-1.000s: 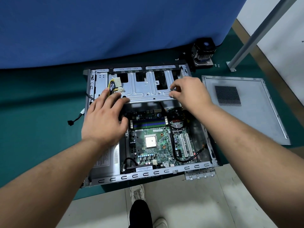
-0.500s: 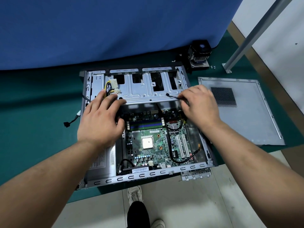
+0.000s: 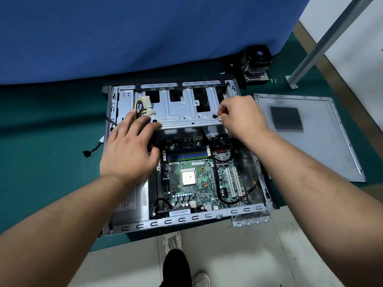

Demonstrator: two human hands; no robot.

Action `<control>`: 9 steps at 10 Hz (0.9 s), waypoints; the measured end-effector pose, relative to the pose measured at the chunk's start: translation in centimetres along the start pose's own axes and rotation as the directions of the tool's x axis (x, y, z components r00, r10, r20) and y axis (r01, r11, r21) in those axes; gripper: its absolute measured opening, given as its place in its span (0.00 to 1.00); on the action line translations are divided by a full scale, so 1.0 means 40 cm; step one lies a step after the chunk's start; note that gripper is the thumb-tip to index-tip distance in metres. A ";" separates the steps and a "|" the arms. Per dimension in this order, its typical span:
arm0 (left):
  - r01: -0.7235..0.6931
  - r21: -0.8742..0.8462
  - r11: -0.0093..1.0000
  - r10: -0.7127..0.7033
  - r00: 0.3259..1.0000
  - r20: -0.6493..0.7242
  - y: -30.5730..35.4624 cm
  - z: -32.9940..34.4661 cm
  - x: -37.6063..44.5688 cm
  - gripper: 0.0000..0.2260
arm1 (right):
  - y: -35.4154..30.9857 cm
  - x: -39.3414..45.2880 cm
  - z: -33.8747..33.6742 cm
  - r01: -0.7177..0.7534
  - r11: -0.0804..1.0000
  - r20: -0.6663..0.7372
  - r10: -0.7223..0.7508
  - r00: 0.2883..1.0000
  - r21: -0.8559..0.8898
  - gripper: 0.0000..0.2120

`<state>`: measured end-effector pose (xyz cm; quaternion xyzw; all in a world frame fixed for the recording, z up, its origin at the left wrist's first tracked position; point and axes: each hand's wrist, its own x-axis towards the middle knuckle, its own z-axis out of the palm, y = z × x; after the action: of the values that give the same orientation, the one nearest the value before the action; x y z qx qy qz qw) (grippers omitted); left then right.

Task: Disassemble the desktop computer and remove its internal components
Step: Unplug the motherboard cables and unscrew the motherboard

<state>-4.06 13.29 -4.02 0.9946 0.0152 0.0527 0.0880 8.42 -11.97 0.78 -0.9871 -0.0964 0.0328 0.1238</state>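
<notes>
The desktop computer (image 3: pixel 186 158) lies open on the green worktop (image 3: pixel 47 141), near its front edge, with the motherboard (image 3: pixel 194 172) exposed. The step in hand seems to be freeing the metal drive cage (image 3: pixel 182 112). The left hand (image 3: pixel 128 150) rests with spread fingers (image 3: pixel 145 129) on the cage's near edge. The right hand (image 3: pixel 242 117) pinches a small black cable end (image 3: pixel 215 116) at the cage. Next, this cable probably must come free before lifting.

green table (image 3: pixel 51 183) bears case (image 3: pixel 186 221), panel (image 3: pixel 323 146).
</notes>
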 end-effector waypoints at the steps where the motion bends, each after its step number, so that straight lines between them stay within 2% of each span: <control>1: 0.001 0.001 1.000 -0.001 1.000 -0.001 -0.001 -0.001 0.000 0.26 | -0.002 -0.002 -0.003 0.023 1.000 0.020 -0.023 1.000 -0.007 0.09; 2: 0.002 0.003 1.000 -0.002 1.000 -0.003 -0.002 0.000 0.000 0.26 | 0.013 -0.024 -0.005 0.110 0.994 0.059 -0.109 0.992 -0.023 0.09; 3: 0.000 0.002 1.000 0.000 1.000 -0.006 -0.002 0.001 0.000 0.26 | 0.029 -0.069 -0.001 0.169 0.985 0.077 -0.170 0.982 0.008 0.14; 4: -0.004 0.003 1.000 0.004 1.000 -0.008 -0.002 0.003 0.001 0.25 | 0.044 -0.173 0.013 0.200 0.978 0.023 -0.202 0.979 0.063 0.21; 5: -0.002 0.001 1.000 0.002 1.000 -0.010 -0.003 0.003 -0.001 0.26 | 0.036 -0.239 0.040 0.210 0.977 -0.049 -0.209 0.977 0.023 0.19; 6: -0.002 -0.004 1.000 0.002 1.000 -0.010 -0.002 0.000 -0.002 0.26 | -0.001 -0.274 0.087 0.188 0.978 0.206 -0.166 0.964 -0.088 0.13; 7: -0.007 -0.009 1.000 0.007 1.000 -0.010 0.001 0.000 -0.001 0.26 | -0.022 -0.257 0.116 0.060 0.986 0.490 0.023 0.871 -0.153 0.16; 8: -0.002 -0.011 1.000 0.002 1.000 -0.013 -0.003 0.002 -0.001 0.26 | -0.032 -0.236 0.152 -0.020 0.968 0.664 0.185 0.724 -0.248 0.23; 9: -0.007 -0.008 1.000 0.007 1.000 -0.015 -0.003 0.004 0.000 0.26 | -0.036 -0.239 0.160 -0.023 0.972 0.576 0.159 0.802 -0.236 0.24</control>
<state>-4.05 13.40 -4.20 0.9939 0.0123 0.0607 0.0917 -1.78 -10.96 -4.66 -0.9387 -0.0854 0.3332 -0.0224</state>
